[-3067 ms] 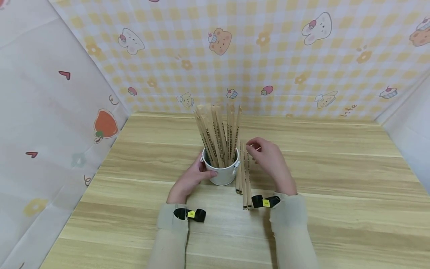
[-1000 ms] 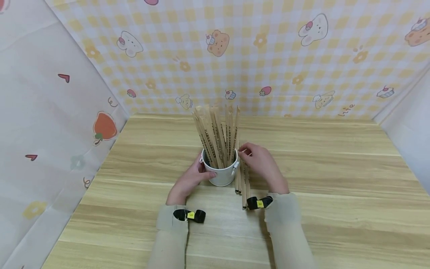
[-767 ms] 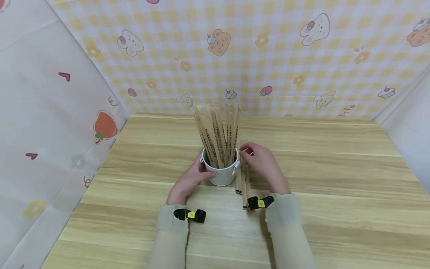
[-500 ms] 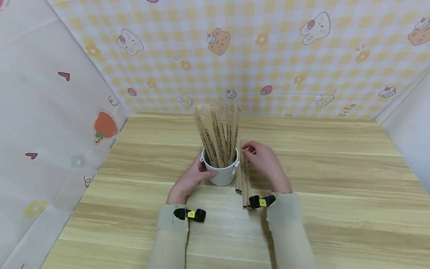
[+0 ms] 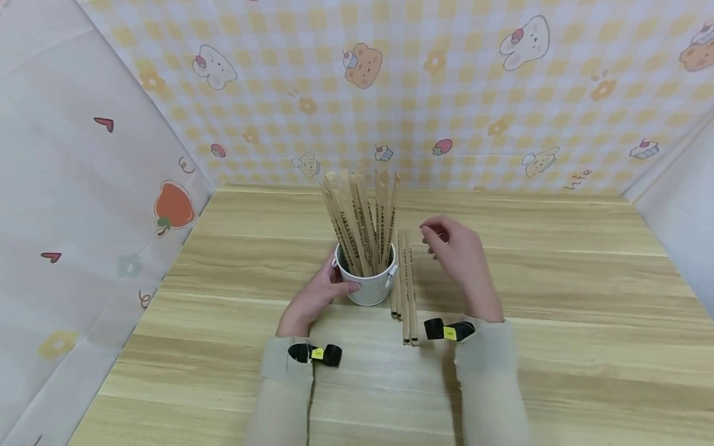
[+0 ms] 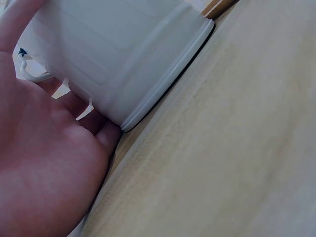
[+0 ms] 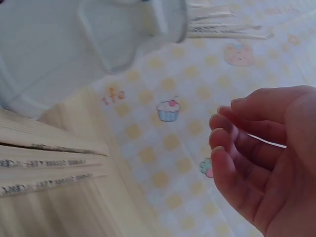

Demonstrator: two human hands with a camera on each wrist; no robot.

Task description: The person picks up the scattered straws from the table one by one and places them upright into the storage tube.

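Note:
A small white metal bucket (image 5: 370, 290) stands on the table, full of upright, fanned-out straws in brown paper wrappers (image 5: 362, 229). My left hand (image 5: 315, 296) grips its left side, thumb across the front and fingers around behind. The left wrist view shows that hand (image 6: 54, 148) against the bucket's wall (image 6: 113, 54). Several more wrapped straws (image 5: 409, 297) lie side by side just right of the bucket. My right hand (image 5: 460, 251) is apart from them, to their right, fingers loosely curled. Nothing shows between the fingertips of the right hand (image 7: 266, 158) in the right wrist view.
Wood-grain table (image 5: 558, 279) spreads around both hands. A yellow checked cloth (image 5: 446, 93) with cartoon prints hangs behind it, and a white printed cloth (image 5: 100, 186) hangs at the left. Each sleeve cuff carries a black band with a yellow tag.
My right hand drew in to the straws beside the bucket, then moved away to the right and back from them. My left hand stays on the bucket, which has not moved.

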